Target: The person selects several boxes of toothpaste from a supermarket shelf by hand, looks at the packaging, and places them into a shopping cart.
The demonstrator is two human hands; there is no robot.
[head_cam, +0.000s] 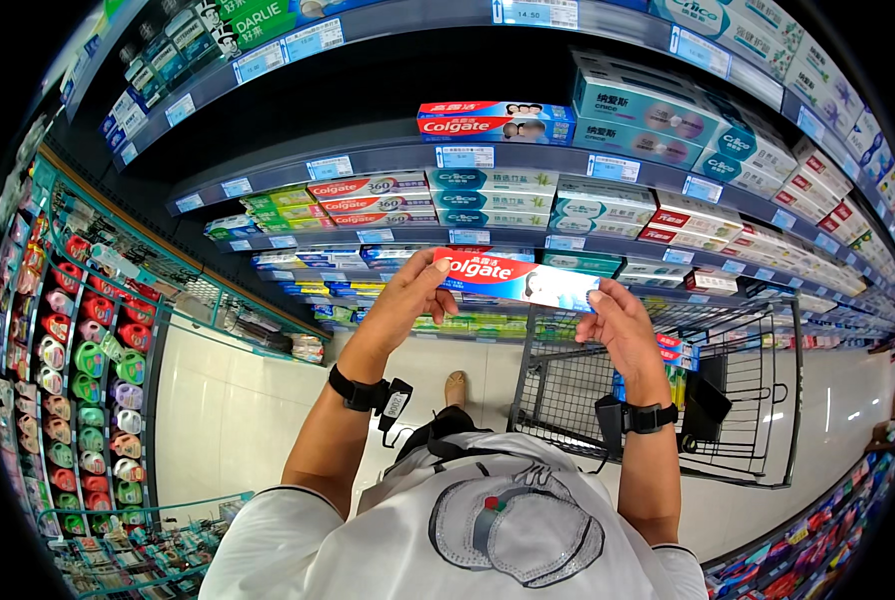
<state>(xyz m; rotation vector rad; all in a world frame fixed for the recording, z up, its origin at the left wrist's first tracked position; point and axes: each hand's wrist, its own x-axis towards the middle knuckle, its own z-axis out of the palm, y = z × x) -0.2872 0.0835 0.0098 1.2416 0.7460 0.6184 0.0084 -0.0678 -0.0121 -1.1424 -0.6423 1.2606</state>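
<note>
Between my two hands is a red, white and blue Colgate toothpaste box, held level by its ends in front of the shelves. My left hand pinches the red end, thumb on the front face. At the white and blue end, my right hand grips with its thumb in front and fingers behind. Similar Colgate boxes lie stacked on the shelf beyond, beside teal toothpaste boxes. Black straps with small devices circle both wrists.
A black wire shopping cart stands at my right, with a toothpaste box and other packages inside. Stocked toothpaste shelves curve across the front. Racks of detergent bottles rise at the left. Pale floor tiles lie below.
</note>
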